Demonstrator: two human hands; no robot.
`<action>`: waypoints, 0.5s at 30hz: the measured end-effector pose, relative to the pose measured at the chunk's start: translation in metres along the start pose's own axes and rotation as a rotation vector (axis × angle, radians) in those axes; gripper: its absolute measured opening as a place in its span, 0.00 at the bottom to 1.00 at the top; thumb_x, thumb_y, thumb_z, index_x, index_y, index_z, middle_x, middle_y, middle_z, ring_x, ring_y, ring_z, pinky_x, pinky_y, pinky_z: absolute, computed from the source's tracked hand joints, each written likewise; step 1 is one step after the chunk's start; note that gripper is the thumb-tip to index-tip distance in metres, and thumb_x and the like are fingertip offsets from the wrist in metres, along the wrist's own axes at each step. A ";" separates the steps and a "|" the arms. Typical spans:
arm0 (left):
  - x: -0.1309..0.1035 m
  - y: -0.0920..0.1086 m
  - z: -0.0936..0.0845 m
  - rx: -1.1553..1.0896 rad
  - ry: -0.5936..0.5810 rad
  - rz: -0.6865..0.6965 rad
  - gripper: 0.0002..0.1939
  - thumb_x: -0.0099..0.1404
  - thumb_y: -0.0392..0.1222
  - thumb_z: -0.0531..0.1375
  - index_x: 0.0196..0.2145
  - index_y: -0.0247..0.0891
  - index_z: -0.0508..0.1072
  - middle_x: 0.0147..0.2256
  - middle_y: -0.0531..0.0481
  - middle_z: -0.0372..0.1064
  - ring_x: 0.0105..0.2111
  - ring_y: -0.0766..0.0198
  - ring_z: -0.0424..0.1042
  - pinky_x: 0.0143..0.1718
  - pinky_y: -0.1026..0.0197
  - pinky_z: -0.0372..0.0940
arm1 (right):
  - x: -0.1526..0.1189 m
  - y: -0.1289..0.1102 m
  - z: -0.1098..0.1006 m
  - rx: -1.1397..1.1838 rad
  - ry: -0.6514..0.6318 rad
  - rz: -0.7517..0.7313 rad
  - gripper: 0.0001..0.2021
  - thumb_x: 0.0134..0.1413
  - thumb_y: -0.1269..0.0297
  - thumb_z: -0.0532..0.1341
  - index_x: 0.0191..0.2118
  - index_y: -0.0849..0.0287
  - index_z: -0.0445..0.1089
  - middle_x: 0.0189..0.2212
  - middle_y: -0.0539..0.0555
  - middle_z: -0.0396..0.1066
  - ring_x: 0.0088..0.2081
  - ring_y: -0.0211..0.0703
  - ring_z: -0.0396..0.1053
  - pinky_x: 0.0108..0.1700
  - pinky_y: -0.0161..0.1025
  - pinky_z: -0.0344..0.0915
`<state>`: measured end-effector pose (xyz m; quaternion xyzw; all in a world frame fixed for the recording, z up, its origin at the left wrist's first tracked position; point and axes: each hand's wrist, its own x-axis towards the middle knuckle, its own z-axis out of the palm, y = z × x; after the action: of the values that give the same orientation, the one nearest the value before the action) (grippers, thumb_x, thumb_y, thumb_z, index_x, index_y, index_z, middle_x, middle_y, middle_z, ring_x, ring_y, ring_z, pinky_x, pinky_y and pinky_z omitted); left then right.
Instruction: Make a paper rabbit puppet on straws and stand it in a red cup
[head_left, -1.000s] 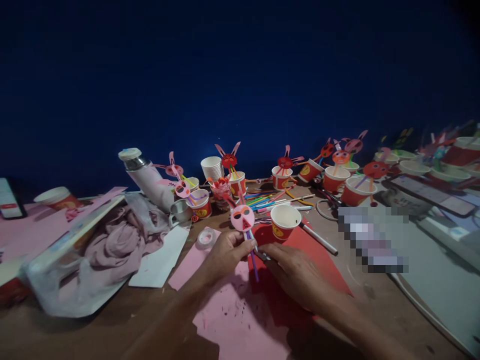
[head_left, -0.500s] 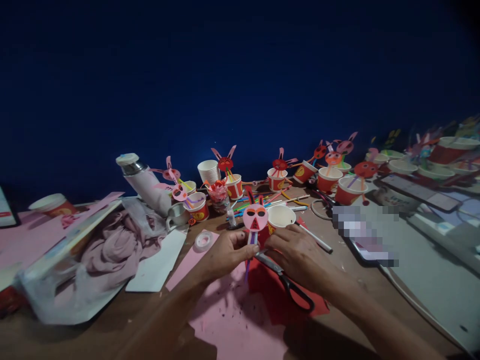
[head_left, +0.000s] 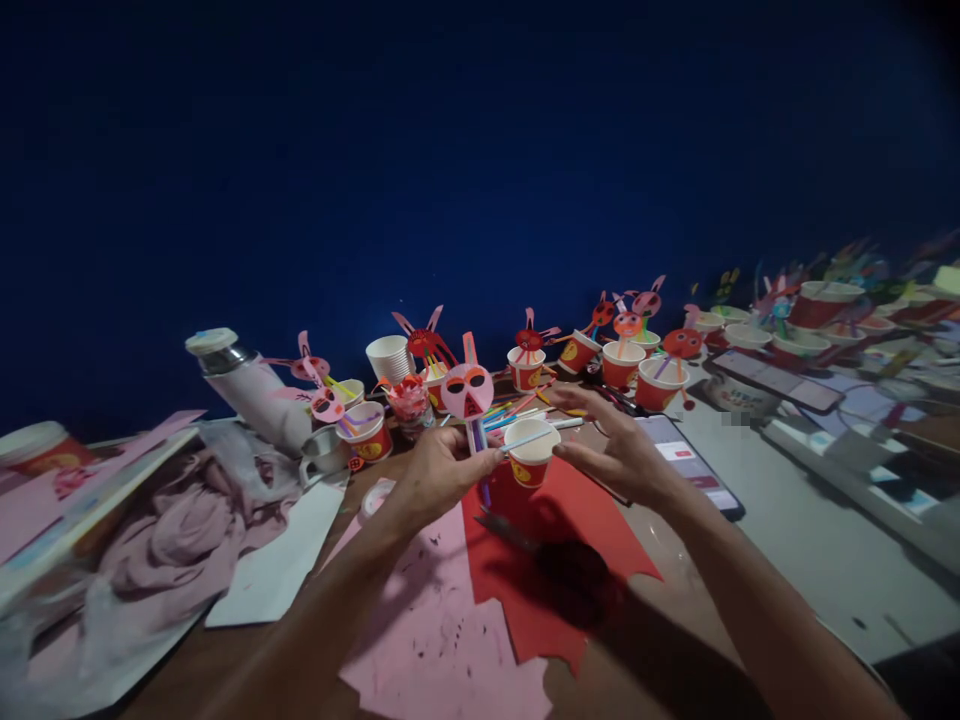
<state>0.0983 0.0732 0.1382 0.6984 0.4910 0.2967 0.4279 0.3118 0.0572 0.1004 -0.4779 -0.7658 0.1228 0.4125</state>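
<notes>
My left hand point(head_left: 442, 475) is closed on a pink paper rabbit puppet point(head_left: 466, 392) with red-and-black eyes and striped strips below its head. A thin pale blue straw point(head_left: 526, 441) reaches from my left thumb across the top of a red-and-white paper cup point(head_left: 529, 470). To the right of this cup, my right hand point(head_left: 615, 450) is open, fingers apart and nothing seen in it. Whether a fingertip touches the rim I cannot tell. Black-handled scissors point(head_left: 540, 550) lie in shadow on a red paper sheet point(head_left: 600, 510), which overlaps a pink paper sheet point(head_left: 427, 620).
Several cups with paper rabbits point(head_left: 621, 365) line the back by stacked white cups point(head_left: 390, 358). A flask point(head_left: 255, 395), a metal mug point(head_left: 322, 450), a tape roll point(head_left: 376, 497) and bundled cloth point(head_left: 187, 530) are at left. A phone point(head_left: 686, 465) lies right.
My right hand has drawn away from the puppet and opened. The puppet stands higher in my left hand. The scissors and red sheet show more fully, and the view has shifted.
</notes>
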 end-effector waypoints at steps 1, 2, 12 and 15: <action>0.006 -0.002 0.001 -0.005 0.007 0.022 0.12 0.51 0.43 0.59 0.30 0.31 0.74 0.28 0.47 0.73 0.28 0.62 0.71 0.28 0.63 0.64 | -0.001 0.012 0.000 0.019 -0.033 0.051 0.30 0.48 0.61 0.61 0.57 0.55 0.52 0.53 0.58 0.60 0.54 0.49 0.58 0.52 0.49 0.56; 0.012 -0.004 0.002 0.008 0.012 0.040 0.13 0.51 0.43 0.59 0.31 0.30 0.74 0.29 0.46 0.73 0.29 0.62 0.71 0.28 0.63 0.64 | -0.002 0.022 0.002 0.033 -0.074 0.093 0.34 0.46 0.59 0.63 0.58 0.55 0.49 0.55 0.60 0.57 0.56 0.51 0.55 0.54 0.50 0.54; 0.049 -0.005 0.022 0.408 0.017 0.149 0.12 0.52 0.42 0.55 0.28 0.32 0.74 0.26 0.48 0.72 0.26 0.62 0.70 0.26 0.65 0.60 | 0.003 0.041 0.031 0.124 -0.181 0.170 0.39 0.41 0.63 0.65 0.59 0.56 0.47 0.55 0.60 0.58 0.54 0.50 0.58 0.52 0.48 0.57; 0.050 -0.008 0.021 0.551 0.020 0.144 0.11 0.52 0.42 0.54 0.24 0.33 0.73 0.22 0.49 0.70 0.23 0.64 0.67 0.24 0.65 0.56 | 0.002 0.046 0.035 0.143 -0.172 0.158 0.34 0.42 0.67 0.63 0.57 0.58 0.52 0.54 0.60 0.59 0.53 0.48 0.59 0.52 0.46 0.58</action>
<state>0.1296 0.1155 0.1207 0.8185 0.5065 0.1886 0.1946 0.3142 0.0898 0.0532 -0.4938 -0.7477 0.2498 0.3672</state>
